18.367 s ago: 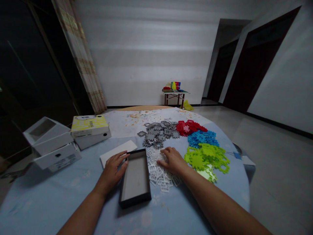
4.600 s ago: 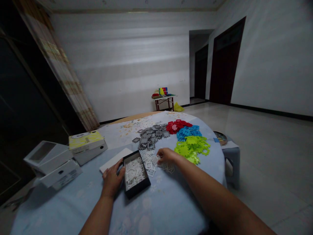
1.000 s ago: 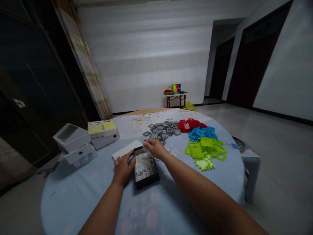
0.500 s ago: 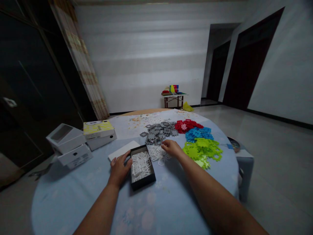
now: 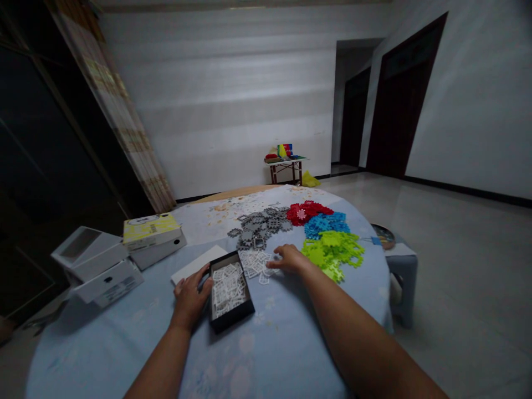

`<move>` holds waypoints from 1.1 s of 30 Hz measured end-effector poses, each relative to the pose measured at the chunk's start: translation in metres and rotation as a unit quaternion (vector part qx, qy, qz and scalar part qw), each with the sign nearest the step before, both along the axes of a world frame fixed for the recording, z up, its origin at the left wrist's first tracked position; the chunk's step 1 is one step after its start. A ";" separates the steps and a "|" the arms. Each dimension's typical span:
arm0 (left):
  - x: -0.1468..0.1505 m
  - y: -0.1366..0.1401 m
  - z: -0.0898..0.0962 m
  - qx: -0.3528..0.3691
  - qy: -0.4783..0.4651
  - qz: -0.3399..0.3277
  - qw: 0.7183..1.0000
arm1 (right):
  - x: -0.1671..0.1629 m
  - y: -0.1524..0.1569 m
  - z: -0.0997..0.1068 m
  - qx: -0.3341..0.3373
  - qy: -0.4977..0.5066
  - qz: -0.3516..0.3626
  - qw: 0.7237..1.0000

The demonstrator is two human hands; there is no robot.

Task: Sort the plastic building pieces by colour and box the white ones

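Note:
A black open box point(image 5: 233, 320) full of small white plastic frame-like pieces point(image 5: 228, 288) rests on the table, slightly turned. My left hand point(image 5: 192, 299) grips its left side, the thumb against the wall and the fingers by the far left corner. Just right of the box lies a loose heap of the same white pieces point(image 5: 254, 261). Over that heap's right side is my right hand point(image 5: 288, 259), thumb and forefinger apart, with nothing visible between them. Whether its fingertips touch the pieces I cannot tell.
Beyond the heap lie grey point(image 5: 266, 223), red point(image 5: 307, 212), blue point(image 5: 326, 223) and lime-green point(image 5: 332, 252) gear-shaped pieces. A white lid-like panel point(image 5: 195, 267) is behind my left hand. White boxes point(image 5: 97, 257) and a yellow-topped box point(image 5: 153, 233) stand at left. A grey stool point(image 5: 403, 269) is at right.
My right thumb and forefinger, pinched together before, are now spread apart over the white pieces. The whole view has shifted, so the table appears further left. My left hand stays on the box.

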State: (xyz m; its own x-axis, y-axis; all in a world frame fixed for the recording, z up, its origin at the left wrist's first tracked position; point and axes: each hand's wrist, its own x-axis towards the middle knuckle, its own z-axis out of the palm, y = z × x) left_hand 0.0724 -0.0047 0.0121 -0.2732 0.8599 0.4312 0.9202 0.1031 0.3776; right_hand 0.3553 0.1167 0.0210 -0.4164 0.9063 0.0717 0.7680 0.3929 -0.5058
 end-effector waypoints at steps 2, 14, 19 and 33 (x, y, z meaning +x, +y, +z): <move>-0.001 0.000 0.000 0.000 0.001 0.001 1.000 | -0.003 -0.005 0.001 0.010 -0.021 0.014 1.000; -0.001 0.000 0.001 -0.009 -0.004 -0.001 1.000 | -0.015 -0.011 0.001 0.006 -0.022 0.089 0.996; -0.003 0.001 -0.002 -0.009 -0.010 -0.004 1.000 | -0.017 -0.012 0.005 -0.009 -0.029 0.112 0.993; -0.001 -0.001 0.001 -0.018 -0.008 -0.005 1.000 | -0.021 -0.029 0.017 -0.002 -0.076 0.112 0.991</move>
State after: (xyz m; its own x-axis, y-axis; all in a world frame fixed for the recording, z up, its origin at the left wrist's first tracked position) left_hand 0.0714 -0.0060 0.0135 -0.2715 0.8775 0.3953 0.9151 0.1081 0.3885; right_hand 0.3347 0.0876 0.0378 -0.6128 0.7901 -0.0104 0.7289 0.5602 -0.3935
